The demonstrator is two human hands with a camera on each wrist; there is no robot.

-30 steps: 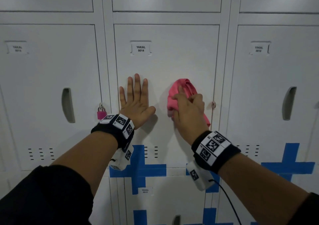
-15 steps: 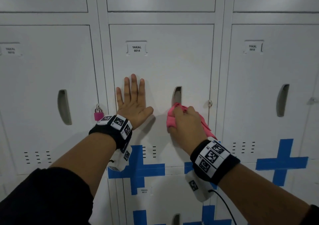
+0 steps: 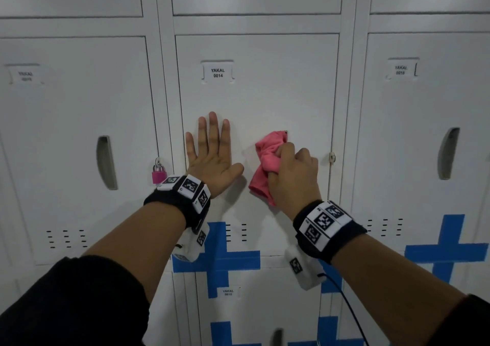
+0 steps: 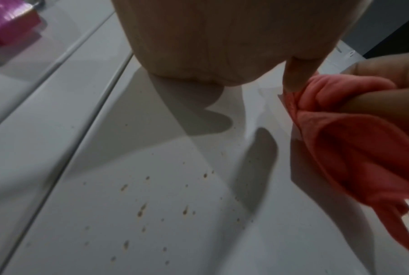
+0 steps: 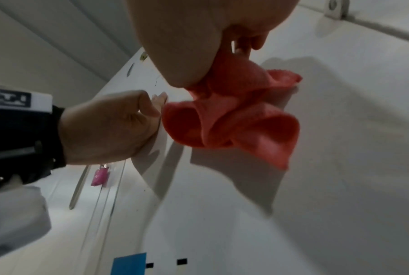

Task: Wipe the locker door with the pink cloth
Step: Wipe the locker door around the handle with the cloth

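The white locker door (image 3: pixel 265 101) labelled 0014 fills the middle of the head view. My left hand (image 3: pixel 212 154) lies flat against it with fingers straight, left of centre. My right hand (image 3: pixel 294 176) grips a bunched pink cloth (image 3: pixel 267 160) and presses it on the door at mid height, covering the handle slot. In the right wrist view the cloth (image 5: pixel 236 119) hangs in folds from my curled fingers. In the left wrist view the cloth (image 4: pixel 344 141) sits just right of my left palm (image 4: pixel 222 37), and the door (image 4: pixel 151 186) shows small brown specks.
A pink padlock (image 3: pixel 159 173) hangs on the hasp of the left locker. Neighbouring locker doors with recessed handles (image 3: pixel 106 162) (image 3: pixel 448 152) stand on both sides. Blue tape crosses (image 3: pixel 217 261) mark the lower edge of the doors.
My right hand carried the cloth down the door, then back up and a little to the left, over the handle slot. The left hand stayed flat in place.
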